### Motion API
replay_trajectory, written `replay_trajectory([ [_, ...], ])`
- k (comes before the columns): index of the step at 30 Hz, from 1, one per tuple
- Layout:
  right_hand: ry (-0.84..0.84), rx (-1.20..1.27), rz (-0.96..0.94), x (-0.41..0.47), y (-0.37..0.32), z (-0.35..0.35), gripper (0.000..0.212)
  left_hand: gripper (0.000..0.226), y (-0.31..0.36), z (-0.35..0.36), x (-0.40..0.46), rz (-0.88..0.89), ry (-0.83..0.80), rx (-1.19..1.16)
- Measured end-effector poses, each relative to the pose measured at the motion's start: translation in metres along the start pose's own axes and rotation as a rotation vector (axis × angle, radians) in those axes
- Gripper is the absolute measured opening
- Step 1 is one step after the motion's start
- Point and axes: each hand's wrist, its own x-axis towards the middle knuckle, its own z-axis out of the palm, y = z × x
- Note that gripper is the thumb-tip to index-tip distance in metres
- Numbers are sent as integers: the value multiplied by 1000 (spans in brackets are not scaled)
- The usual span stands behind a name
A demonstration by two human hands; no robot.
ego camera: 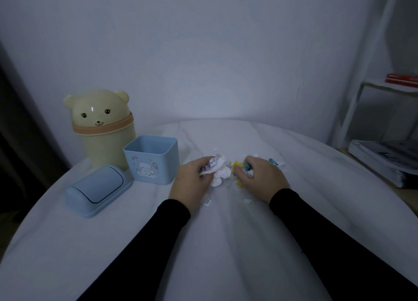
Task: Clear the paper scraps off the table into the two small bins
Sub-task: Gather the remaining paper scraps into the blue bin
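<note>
1. Head view. Landmark: the open blue square bin [151, 159], which is sitting on the white-clothed table [226, 244] with its top off and its bear print facing the camera.
2. The left hand [192, 181] is lying just right of the blue square bin, fingers curling round a wad of white and purple-printed paper scraps [218, 168]; the wad is bulging out past the fingertips on the side away from the bin.
3. The right hand [260, 176] is resting farther right of the bin, past the wad, fingertips pinching down on yellow and blue-green scraps [239, 165]. How much it has actually gathered, cannot tell; the fingers are covering it.
4. Loose scraps [274, 161] are lying scattered on the cloth beyond the right hand, well right of the bin; a few white bits [207, 202] are lying nearer the camera, between the two wrists.
5. Both forearms are wearing black sleeves [172, 214].
6. The bin's blue swing lid [98, 190] is lying on the cloth just left of and nearer than the bin, apart from it.
7. A cream bear-shaped bin [103, 126], domed head lid on, is standing just behind and left of the blue bin, close against the wall.
8. Far right of the bin, off the table: a white shelf frame [352, 110] holding something red [401, 78], and a stack of magazines or papers [384, 160] lower down.
</note>
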Motion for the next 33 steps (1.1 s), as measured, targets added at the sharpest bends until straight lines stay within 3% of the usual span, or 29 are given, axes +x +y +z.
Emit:
replay_trajectory([
  [5, 124, 340, 108, 5, -7, -13, 10, 32, 2, -6, 6, -23, 80, -144],
  [9, 134, 535, 171, 12, -25, -16, 23, 33, 4, -13, 12, -15, 101, -240],
  [18, 282, 665, 247, 54, -82, -34, 40, 25, -9, -56, 41, 45, 94, -260],
  [22, 255, 772, 194, 74, -127, -25, 32, 23, -21, -89, 63, 67, 160, -343],
  [24, 223, 842, 198, 85, -149, -13, 40, 23, -30, -103, 67, 54, 154, -395],
  [27, 134, 1062, 302, 99, -181, 2, 47, 20, -44, -118, 70, 7, 131, -434],
  [29, 76, 1213, 371, 107, -197, 11, 38, 20, -51, -125, 70, -20, 135, -444],
  [31, 54, 1272, 380, 112, -209, 21, 25, 24, -56, -130, 70, -33, 166, -374],
  [33, 71, 1223, 341, 113, -215, 33, 26, 35, -61, -132, 71, -48, 178, -253],
])
